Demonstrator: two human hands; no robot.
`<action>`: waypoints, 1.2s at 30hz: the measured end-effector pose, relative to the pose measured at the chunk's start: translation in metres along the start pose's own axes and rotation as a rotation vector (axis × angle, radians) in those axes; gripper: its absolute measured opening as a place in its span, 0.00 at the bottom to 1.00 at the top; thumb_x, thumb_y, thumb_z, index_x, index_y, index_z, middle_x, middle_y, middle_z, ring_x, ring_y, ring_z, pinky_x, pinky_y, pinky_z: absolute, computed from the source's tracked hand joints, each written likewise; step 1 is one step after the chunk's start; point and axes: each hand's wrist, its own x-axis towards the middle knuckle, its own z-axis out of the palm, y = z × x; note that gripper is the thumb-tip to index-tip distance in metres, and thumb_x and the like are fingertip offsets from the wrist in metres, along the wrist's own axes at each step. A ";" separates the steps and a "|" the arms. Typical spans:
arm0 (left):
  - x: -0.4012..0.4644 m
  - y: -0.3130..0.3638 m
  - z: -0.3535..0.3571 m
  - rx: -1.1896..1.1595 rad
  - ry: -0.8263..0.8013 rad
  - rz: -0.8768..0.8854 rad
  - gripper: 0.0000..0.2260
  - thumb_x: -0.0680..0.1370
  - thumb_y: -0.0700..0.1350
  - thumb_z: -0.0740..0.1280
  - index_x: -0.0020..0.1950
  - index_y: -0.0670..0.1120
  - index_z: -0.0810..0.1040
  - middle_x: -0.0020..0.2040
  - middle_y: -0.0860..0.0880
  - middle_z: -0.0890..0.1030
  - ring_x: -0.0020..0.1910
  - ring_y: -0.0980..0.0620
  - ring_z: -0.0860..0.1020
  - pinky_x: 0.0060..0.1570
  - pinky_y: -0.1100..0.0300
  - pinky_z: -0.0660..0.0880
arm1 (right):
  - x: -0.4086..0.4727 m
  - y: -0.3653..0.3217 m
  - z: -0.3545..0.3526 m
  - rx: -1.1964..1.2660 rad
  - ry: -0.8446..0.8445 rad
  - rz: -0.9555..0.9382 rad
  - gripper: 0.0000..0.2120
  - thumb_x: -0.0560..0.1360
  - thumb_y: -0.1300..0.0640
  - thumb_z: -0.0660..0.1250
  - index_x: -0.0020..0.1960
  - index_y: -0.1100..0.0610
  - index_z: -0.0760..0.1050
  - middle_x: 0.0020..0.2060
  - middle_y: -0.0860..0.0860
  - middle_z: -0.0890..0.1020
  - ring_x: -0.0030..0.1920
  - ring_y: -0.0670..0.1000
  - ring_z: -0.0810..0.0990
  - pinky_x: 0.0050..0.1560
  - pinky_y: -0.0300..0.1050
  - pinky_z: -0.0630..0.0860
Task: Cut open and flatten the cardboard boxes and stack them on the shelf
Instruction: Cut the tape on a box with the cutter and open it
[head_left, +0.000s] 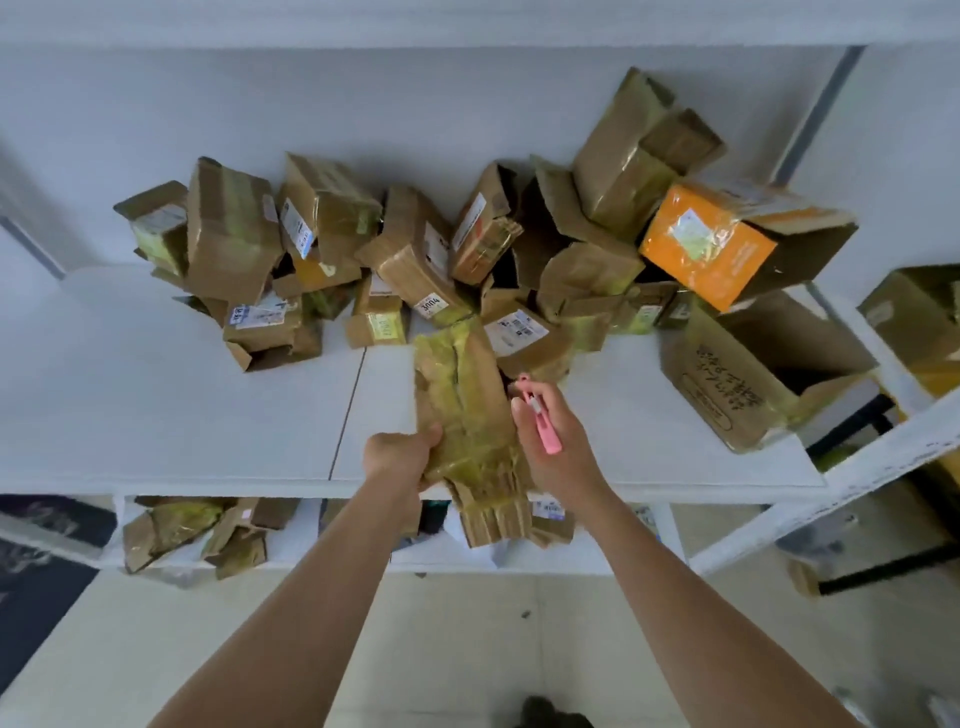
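A long, taped cardboard box (465, 410) lies flattened over the front edge of the white shelf (182, 405), its near end hanging past the edge. My left hand (402, 454) grips the box's left edge near the shelf front. My right hand (550, 441) holds a pink box cutter (540, 423) against the box's right side, tip pointing away from me. A pile of several taped cardboard boxes (415, 249) fills the back of the shelf.
An orange box (722, 244) and a large open carton (748, 374) sit at the right of the shelf. Flattened cardboard pieces (197, 535) lie on the lower shelf. Bare shelf surface lies to the left. A tiled floor is below me.
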 end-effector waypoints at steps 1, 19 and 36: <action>-0.004 -0.003 0.000 0.065 0.036 0.035 0.15 0.74 0.49 0.74 0.37 0.40 0.76 0.35 0.44 0.79 0.33 0.46 0.78 0.31 0.59 0.77 | 0.002 0.002 -0.002 0.017 -0.010 -0.014 0.16 0.83 0.48 0.59 0.66 0.55 0.70 0.67 0.48 0.75 0.64 0.46 0.75 0.59 0.29 0.70; 0.008 -0.013 0.006 -0.095 -0.289 -0.126 0.17 0.81 0.50 0.67 0.54 0.34 0.78 0.41 0.42 0.86 0.40 0.42 0.85 0.60 0.43 0.74 | 0.042 0.018 0.000 -0.071 -0.151 -0.003 0.14 0.77 0.63 0.70 0.60 0.53 0.72 0.59 0.50 0.78 0.49 0.38 0.79 0.44 0.25 0.72; 0.059 0.011 0.014 -0.109 -0.219 0.028 0.18 0.74 0.39 0.74 0.61 0.44 0.73 0.51 0.43 0.81 0.31 0.47 0.84 0.29 0.56 0.80 | 0.109 0.000 0.015 0.246 -0.102 -0.072 0.08 0.81 0.60 0.64 0.55 0.51 0.80 0.43 0.49 0.84 0.44 0.45 0.83 0.44 0.40 0.80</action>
